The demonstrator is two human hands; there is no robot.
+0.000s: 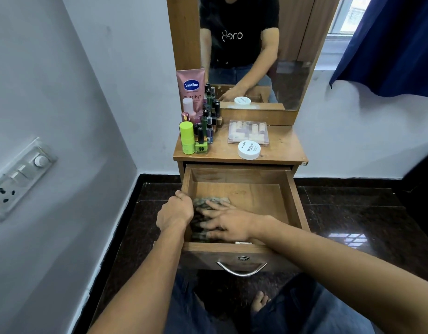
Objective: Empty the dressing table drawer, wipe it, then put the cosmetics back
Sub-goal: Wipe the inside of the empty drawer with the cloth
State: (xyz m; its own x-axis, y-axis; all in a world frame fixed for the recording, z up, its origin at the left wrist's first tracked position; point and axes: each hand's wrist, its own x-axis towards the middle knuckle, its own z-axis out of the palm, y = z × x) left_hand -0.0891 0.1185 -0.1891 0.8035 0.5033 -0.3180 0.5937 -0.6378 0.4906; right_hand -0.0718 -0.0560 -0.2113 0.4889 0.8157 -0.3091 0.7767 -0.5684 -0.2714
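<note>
The drawer holds a grey cloth under the flat, spread right hand; the left hand grips its left wall. Behind the drawer stand a "Vaseline Gluta-Hya" tube and a "Nail Polish" jar.

Left hand curls over the drawer rim (knuckles up) — right hand lies flat, fingers spread.

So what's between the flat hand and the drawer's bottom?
A crumpled grey cloth, pressed under the right hand onto the floor of the drawer; the head view shows it.
</note>
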